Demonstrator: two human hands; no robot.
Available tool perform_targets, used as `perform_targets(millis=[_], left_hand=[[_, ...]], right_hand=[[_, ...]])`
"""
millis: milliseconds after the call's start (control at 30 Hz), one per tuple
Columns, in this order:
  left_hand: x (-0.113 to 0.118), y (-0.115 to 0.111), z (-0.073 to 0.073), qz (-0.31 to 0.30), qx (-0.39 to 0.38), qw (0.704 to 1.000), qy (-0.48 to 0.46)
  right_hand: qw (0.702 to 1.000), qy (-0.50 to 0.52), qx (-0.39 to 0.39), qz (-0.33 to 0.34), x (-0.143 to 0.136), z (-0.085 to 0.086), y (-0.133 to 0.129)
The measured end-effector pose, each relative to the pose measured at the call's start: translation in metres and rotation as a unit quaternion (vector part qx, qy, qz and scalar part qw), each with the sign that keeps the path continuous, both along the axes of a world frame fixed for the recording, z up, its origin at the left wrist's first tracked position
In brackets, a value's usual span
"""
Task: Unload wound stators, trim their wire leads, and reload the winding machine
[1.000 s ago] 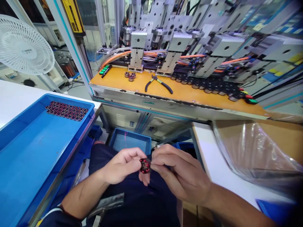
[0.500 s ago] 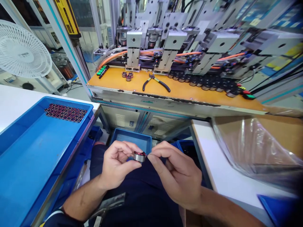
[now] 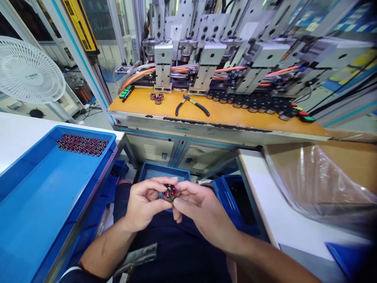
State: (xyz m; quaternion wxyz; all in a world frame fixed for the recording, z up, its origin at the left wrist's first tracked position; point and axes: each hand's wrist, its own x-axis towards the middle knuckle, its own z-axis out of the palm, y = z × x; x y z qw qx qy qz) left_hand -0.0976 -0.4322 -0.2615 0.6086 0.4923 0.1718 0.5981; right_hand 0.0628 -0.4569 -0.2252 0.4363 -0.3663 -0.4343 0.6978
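Note:
A small round part with red windings and a metal rim (image 3: 169, 192) is held over my lap, its wound face turned up toward the camera. My left hand (image 3: 147, 202) grips it from the left between thumb and fingers. From the right, my right hand (image 3: 198, 204) pinches its edge, thumb in front and fingers partly behind the part. Both hands touch it at once.
A blue tray (image 3: 38, 188) on the left holds many small wound parts (image 3: 84, 145). Pliers (image 3: 191, 105), a few wound parts (image 3: 157, 97) and a row of dark cylinders (image 3: 253, 103) rest on the orange bench (image 3: 224, 114) below machinery. Clear plastic (image 3: 312, 177) lies at the right.
The round part has tipped so its wound face shows more. My right hand has moved left, from the thin red wire to the part's edge. The view has shifted slightly.

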Motion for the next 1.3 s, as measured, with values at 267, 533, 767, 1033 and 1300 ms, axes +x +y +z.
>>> perform_targets(millis=[267,533,767,1033,1300], left_hand=[[0.000,0.003,-0.003,-0.026,-0.043,0.999,0.004],[0.010,0.014,-0.008,-0.006,-0.226,0.973,-0.052],[-0.004,-0.013,-0.005,0.260,0.026,0.928,0.267],[0.005,-0.015,0.039,0.194,0.174,0.901,0.347],[-0.004,-0.017,0.035,0.154,0.177,0.908,0.347]], right_hand=[[0.998,0.048,0.027,0.018,-0.001,-0.014,0.007],[0.932,-0.107,0.318,-0.138,-0.001,-0.015,0.009],[0.478,-0.422,0.713,-0.292,0.028,-0.015,0.026],[0.524,-0.421,0.715,-0.191,0.031,-0.016,0.011],[0.787,-0.268,0.524,-0.187,0.015,0.004,-0.009]])
